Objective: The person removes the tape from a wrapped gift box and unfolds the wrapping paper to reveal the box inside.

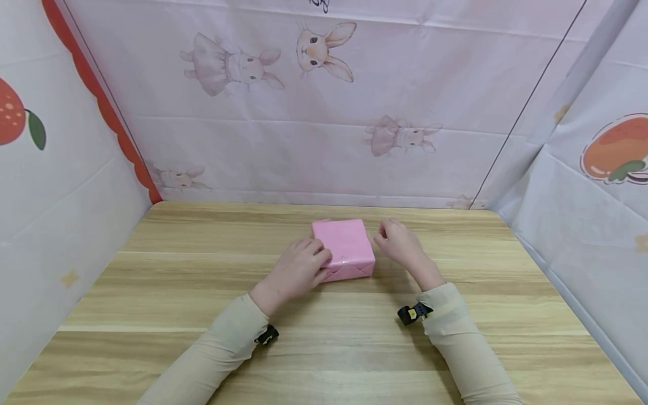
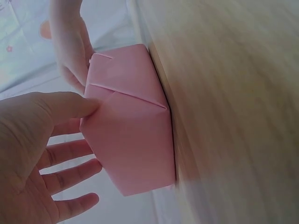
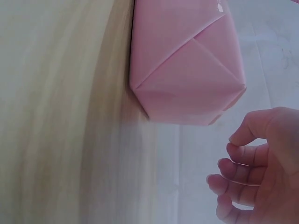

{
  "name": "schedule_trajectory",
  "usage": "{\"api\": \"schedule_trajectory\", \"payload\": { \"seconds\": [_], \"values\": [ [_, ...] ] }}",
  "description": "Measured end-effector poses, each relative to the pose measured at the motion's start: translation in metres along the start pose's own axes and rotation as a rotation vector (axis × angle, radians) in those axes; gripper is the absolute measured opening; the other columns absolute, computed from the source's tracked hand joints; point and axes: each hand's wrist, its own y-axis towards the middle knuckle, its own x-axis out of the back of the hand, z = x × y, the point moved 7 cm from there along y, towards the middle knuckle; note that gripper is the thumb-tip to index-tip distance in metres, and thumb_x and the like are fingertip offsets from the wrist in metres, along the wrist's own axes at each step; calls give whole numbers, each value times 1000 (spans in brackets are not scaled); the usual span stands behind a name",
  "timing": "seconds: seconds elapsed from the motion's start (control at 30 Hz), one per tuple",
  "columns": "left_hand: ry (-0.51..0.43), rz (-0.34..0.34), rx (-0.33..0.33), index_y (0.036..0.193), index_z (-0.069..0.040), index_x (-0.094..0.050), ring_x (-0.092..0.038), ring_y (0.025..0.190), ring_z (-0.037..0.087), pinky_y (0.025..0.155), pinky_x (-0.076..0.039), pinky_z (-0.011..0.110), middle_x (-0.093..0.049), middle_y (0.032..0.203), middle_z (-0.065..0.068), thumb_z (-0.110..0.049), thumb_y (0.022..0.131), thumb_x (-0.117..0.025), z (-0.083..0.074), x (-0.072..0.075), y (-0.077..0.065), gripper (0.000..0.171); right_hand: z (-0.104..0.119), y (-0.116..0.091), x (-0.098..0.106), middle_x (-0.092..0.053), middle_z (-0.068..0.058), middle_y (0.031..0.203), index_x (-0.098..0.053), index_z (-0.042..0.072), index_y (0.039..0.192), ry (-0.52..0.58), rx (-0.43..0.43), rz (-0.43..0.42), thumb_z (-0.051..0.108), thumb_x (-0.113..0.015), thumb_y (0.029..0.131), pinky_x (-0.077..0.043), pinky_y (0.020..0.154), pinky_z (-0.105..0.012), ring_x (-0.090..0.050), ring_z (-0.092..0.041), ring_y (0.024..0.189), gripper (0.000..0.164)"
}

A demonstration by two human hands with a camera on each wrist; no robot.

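Observation:
A pink paper-wrapped box (image 1: 345, 242) lies on the wooden table, its folded end flap (image 2: 133, 135) facing the person. At its near left corner the left hand (image 1: 300, 269) holds it, the thumb (image 2: 77, 106) against the folded end and the other fingers over the top left edge. Just beyond the box's right side is the right hand (image 1: 402, 243), apart from it. In the right wrist view the right hand (image 3: 261, 163) has curled fingers, with thumb and index tips meeting; nothing is visible between them. Another creased fold (image 3: 191, 74) shows on the box there.
The wooden table (image 1: 324, 349) carries the box and both forearms. Behind it hangs a pale cloth (image 1: 283, 152) with rabbit prints; white fruit-printed cloths (image 1: 572, 225) close off both sides. Each wrist wears a black strap with a small device (image 1: 412, 314).

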Motion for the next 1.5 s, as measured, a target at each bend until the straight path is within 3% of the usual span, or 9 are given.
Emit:
{"api": "schedule_trajectory", "payload": {
  "seconds": [0.6, 1.03, 1.5],
  "values": [
    [90, 87, -23, 105, -18, -64, -53, 100, 22, 95, -46, 42, -58, 102, 2, -42, 90, -66, -11, -1, 0, 28, 2, -1, 3, -53, -8, 85, -56, 7, 86, -1, 28, -39, 15, -53, 90, -40, 59, -30, -50, -20, 73, 9],
    [77, -2, -102, 109, -22, -68, -57, 99, 20, 91, -46, 39, -62, 100, -3, -34, 87, -71, -20, 2, -1, 26, 3, 0, 3, -55, -8, 85, -56, 7, 86, -11, 51, -73, 14, -54, 90, -42, 59, -32, -51, -20, 72, 9],
    [48, -44, -187, 114, -21, -68, -58, 106, 19, 97, -46, 38, -67, 111, -5, -28, 88, -70, -29, 1, -3, 26, 3, 0, 6, -58, -9, 90, -55, 7, 88, 25, 58, -125, 14, -52, 89, -48, 65, -37, -54, -23, 78, 8]
  ]
}}
